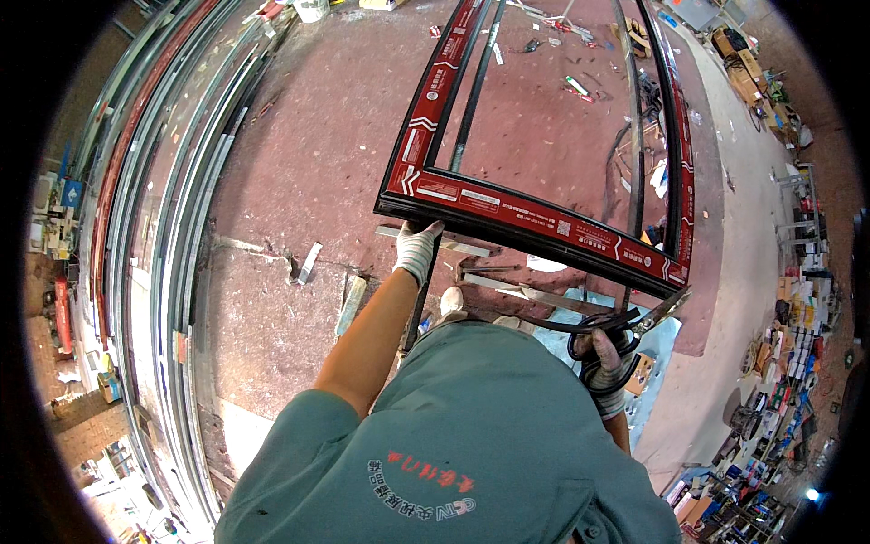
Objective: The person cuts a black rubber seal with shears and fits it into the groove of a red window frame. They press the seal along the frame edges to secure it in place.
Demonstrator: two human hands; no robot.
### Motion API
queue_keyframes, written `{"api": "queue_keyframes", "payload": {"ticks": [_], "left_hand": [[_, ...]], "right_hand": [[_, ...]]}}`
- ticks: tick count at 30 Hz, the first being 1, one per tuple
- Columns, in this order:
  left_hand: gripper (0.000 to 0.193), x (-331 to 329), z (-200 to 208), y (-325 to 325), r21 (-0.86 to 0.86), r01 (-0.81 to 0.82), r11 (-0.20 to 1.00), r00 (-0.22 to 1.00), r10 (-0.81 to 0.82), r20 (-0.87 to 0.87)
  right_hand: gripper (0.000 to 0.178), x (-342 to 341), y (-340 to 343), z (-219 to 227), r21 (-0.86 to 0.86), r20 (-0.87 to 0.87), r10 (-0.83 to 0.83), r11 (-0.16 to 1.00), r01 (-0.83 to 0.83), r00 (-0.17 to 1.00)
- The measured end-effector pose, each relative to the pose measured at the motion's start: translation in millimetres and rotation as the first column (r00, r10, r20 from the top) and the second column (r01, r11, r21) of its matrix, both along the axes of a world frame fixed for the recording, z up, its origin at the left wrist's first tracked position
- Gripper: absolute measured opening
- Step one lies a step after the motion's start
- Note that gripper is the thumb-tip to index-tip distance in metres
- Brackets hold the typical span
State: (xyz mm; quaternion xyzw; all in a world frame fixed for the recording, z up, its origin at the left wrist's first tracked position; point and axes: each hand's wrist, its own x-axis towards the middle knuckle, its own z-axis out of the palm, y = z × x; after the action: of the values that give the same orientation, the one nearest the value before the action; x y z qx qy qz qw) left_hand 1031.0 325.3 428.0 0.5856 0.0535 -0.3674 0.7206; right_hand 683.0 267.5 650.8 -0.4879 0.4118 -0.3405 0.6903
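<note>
A large rectangular door or window frame [507, 207], black with red printed protective film, lies in front of me. Its near side slants down to the right. My left hand [417, 251], in a pale knit glove, is closed at the near edge close to the left corner; its fingertips are partly hidden there. A dark strip [424, 304] runs down beside that hand; whether the hand holds it is unclear. Below the right corner, my gloved right hand [605, 367] grips scissors [657, 317], their blades pointing up and right. Loops of black flexible strip [580, 325] hang around this hand.
Long metal profiles [168, 208] lie along the left. Boards and bars [521, 292] stand below the frame, near my shoes [451, 301]. A light blue sheet [666, 349] lies beneath my right hand. Boxes and tools [779, 372] crowd the right side. Scraps litter the reddish floor [299, 136].
</note>
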Motion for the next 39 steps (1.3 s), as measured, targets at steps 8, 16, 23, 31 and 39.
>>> {"api": "queue_keyframes", "payload": {"ticks": [8,16,23,31,39], "left_hand": [[0.060,1.8,1.2,-5.3,-0.031,0.037,0.999,0.999,-0.038,-0.030],[0.019,53.3,27.4,42.5,0.174,0.129,0.976,0.988,-0.113,-0.101],[0.020,34.9,18.9,23.5,0.120,0.037,0.992,0.999,-0.034,-0.026],[0.013,28.1,5.1,18.1,0.060,0.084,0.995,0.992,-0.078,-0.096],[0.012,62.2,4.7,44.7,0.158,0.021,0.987,0.995,-0.005,-0.098]], "right_hand": [[0.013,-15.2,-6.1,-22.0,0.013,-0.031,0.022,1.000,-0.022,0.999],[0.015,-14.9,-8.0,-3.1,0.022,0.044,0.060,0.998,-0.061,0.997],[0.015,-18.5,-4.9,3.7,0.027,0.019,-0.005,1.000,0.005,1.000],[0.017,-22.0,-3.3,7.8,0.016,0.005,-0.032,0.999,0.032,0.999],[0.016,-35.6,-4.7,-5.8,0.046,0.075,0.028,0.998,-0.032,0.997]]}}
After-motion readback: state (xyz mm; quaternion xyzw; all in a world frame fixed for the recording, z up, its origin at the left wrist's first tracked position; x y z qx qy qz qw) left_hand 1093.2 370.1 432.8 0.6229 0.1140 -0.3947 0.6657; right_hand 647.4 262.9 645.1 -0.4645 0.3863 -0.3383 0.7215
